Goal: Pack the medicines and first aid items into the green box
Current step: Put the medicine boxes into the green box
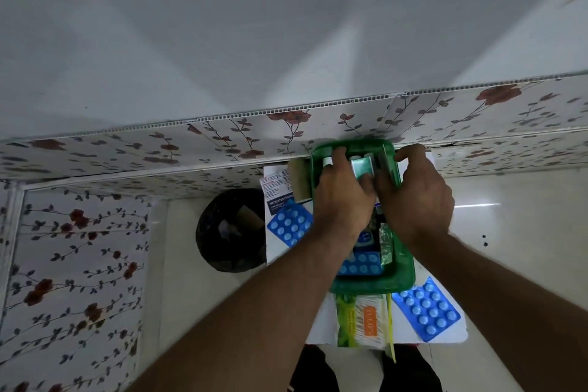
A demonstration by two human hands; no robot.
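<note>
The green box (372, 283) stands on a small white table (321, 325) against the wall. Both hands reach into its far half. My left hand (342, 197) and my right hand (416, 194) together grip a small teal and white carton (361, 167) among other small items. Inside the near half lie a blue blister pack (361, 264) and a silver strip (386, 247). Outside the box lie a blue blister pack (426, 312) at the near right, another blue blister pack (288, 223) at the left, a pack of cotton buds (362, 321), and a beige bandage roll (299, 180).
A white dressing packet (275, 189) lies under the bandage roll. A black bin (230, 229) stands on the floor to the left of the table. Floral wall panels (79, 264) run along the left and behind the table. Glossy floor tiles (515, 232) stretch to the right.
</note>
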